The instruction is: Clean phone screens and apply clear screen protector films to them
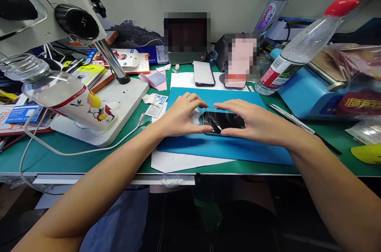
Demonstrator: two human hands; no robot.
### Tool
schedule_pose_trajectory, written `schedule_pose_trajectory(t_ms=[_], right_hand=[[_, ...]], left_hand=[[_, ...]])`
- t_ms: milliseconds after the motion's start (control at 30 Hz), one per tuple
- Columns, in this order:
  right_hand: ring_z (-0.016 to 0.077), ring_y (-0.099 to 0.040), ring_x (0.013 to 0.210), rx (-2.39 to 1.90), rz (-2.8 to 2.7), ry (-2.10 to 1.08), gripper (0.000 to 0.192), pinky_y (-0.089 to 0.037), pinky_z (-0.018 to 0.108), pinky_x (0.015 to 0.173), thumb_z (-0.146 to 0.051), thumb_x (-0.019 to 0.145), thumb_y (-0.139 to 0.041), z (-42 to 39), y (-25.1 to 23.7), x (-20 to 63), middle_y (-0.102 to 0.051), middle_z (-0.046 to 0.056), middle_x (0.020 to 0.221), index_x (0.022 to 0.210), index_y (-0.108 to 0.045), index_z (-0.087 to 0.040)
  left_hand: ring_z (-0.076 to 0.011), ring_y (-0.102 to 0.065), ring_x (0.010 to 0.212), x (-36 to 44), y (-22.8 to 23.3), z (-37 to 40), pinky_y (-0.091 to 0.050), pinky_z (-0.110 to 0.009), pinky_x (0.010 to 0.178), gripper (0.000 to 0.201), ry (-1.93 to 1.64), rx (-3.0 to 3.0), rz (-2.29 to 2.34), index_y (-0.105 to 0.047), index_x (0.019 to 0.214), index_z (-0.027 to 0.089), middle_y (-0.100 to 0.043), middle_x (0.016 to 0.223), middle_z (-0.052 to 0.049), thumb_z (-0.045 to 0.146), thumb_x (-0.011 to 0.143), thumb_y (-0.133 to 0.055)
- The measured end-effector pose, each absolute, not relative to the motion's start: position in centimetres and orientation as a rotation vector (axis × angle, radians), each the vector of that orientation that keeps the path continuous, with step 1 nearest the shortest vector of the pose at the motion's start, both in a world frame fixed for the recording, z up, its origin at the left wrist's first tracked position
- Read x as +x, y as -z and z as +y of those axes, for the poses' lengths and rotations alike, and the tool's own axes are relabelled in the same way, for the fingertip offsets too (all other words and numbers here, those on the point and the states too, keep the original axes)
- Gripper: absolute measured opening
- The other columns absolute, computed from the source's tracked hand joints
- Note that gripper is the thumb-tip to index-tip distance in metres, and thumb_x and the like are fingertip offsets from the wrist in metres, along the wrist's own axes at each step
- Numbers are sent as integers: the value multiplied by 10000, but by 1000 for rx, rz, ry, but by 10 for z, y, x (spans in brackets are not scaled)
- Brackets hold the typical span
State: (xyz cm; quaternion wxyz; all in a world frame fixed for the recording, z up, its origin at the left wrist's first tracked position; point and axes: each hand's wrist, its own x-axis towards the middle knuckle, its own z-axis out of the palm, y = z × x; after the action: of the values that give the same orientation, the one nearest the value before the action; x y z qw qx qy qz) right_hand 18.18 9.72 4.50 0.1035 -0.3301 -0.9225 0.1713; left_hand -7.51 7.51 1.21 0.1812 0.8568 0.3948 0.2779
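Note:
A black-screened smartphone (224,120) lies flat between my hands, long side across, over a blue mat (190,143). My right hand (256,121) grips its right end, thumb along the near edge and fingers along the far edge. At the left end, my left hand (178,115) holds the phone with the thumb at the near corner and the index finger at the far corner. A ring shows on a left finger. Beside the left palm is a crumpled white tissue (195,117), partly hidden by the hand.
A microscope stand (119,73) and an open jar (77,97) stand left, with a white cable (98,151) nearby. Behind the mat are a white-faced phone (204,73) and a blurred-out screen (187,33). Right stand a red-capped bottle (297,57), tweezers (291,119) and a blue box (309,93).

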Motion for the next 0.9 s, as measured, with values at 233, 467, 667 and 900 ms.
schedule_pose_trajectory(t_ms=[233, 467, 667, 900], right_hand=[[339, -587, 1266, -994, -2331, -624, 760, -469, 551, 1090, -449, 821, -744, 106, -62, 194, -610, 73, 1389, 1508, -441, -337], [321, -537, 1346, -816, -1861, -900, 768, -397, 492, 1184, -370, 752, -811, 128, -44, 204, -544, 2, 1410, 1426, -455, -463], [314, -430, 1439, -961, -1918, -926, 677, -327, 546, 1210, -412, 784, -782, 132, -15, 221, -545, 41, 1475, 1378, -460, -379], [421, -405, 1431, -1423, -2154, -552, 847, -323, 603, 1184, -672, 742, -714, 141, 2, 240, -464, 129, 1557, 1448, -506, -251]], left_hand=[[-266, -555, 1121, -81, -17, 77, -447, -396, 949, 377, -890, 2298, 1207, -576, 1198, 215, -617, 1208, -83, 511, 965, -570], [-242, -578, 949, -92, -18, 81, -453, -367, 834, 160, -710, 2441, 1235, -635, 950, 190, -633, 962, -53, 315, 903, -548], [-246, -574, 929, -95, -22, 80, -459, -370, 796, 189, -547, 2432, 1200, -621, 969, 193, -637, 965, -48, 246, 798, -560], [-233, -574, 910, -97, -19, 82, -462, -344, 774, 127, -472, 2499, 1128, -618, 928, 194, -630, 939, -43, 204, 808, -577]])
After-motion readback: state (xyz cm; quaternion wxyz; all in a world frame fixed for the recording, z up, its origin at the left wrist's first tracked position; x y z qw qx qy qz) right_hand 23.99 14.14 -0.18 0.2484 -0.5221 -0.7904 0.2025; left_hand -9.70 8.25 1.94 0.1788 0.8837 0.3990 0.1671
